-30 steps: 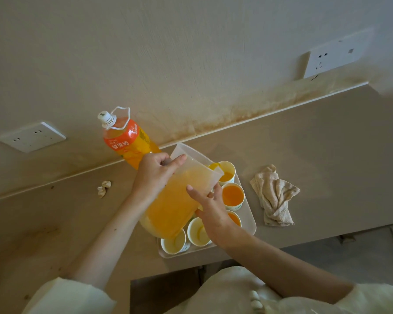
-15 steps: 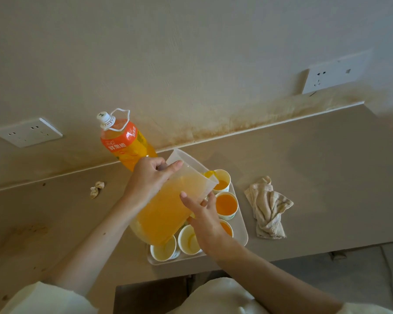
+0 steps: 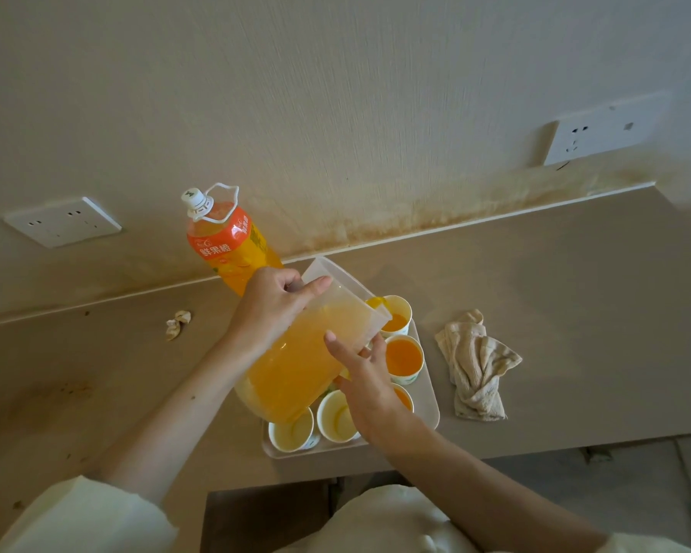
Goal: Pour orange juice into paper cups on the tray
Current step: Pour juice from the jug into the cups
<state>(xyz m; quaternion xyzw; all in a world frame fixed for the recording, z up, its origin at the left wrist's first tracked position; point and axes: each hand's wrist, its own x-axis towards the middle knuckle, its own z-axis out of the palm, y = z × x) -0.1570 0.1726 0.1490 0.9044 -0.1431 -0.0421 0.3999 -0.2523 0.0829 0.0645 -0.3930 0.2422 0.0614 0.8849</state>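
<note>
Hands, head view: your left hand [image 3: 274, 309] grips the clear pitcher [image 3: 308, 353] near its rim, fingers curled and thumb laid along the wall. Your right hand [image 3: 370, 385] rests with straight fingers against the pitcher's near side and clasps nothing.

- Pitcher: tilted between both hands over the tray [image 3: 427, 409], with orange juice [image 3: 376, 303] at its spout above the far cup [image 3: 395, 319].
- Second cup [image 3: 403, 357]: full, just right of your right hand's fingers.
- Third cup [image 3: 403, 397]: partly hidden behind that hand.
- Two front cups [image 3: 292, 431]: below the pitcher's base, showing little juice.
- Juice bottle [image 3: 226, 241]: capped, behind your left hand.
- Cloth [image 3: 475, 365]: crumpled on the counter, right of the tray.
- Paper scrap [image 3: 178, 323]: well left.
</note>
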